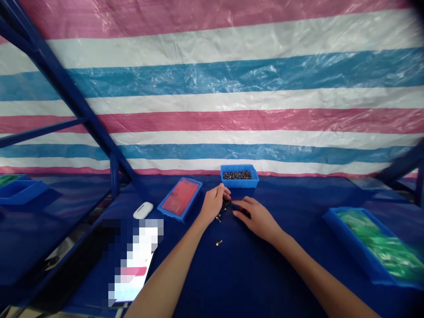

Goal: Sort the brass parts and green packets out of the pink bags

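Note:
Both my hands rest on a dark blue table (251, 269), close together near its far middle. My left hand (215, 204) is curled, its fingertips pinched around a small dark metal piece I cannot make out. My right hand (256, 217) lies palm down beside it, fingers bent and touching something dark at the fingertips. A few small brass parts (219, 218) lie under my left hand, and one more brass part (218, 243) sits alone nearer to me. Just behind my hands stands a small blue tray of dark parts (239, 176).
A blue tray with a red lining (180, 198) and a white oval object (143, 210) lie to the left. A large blue bin of green pieces (380, 247) is at the right. A blurred-out flat item (135, 260) lies near left. Blue shelf frame (76, 101) stands left; a striped tarp hangs behind.

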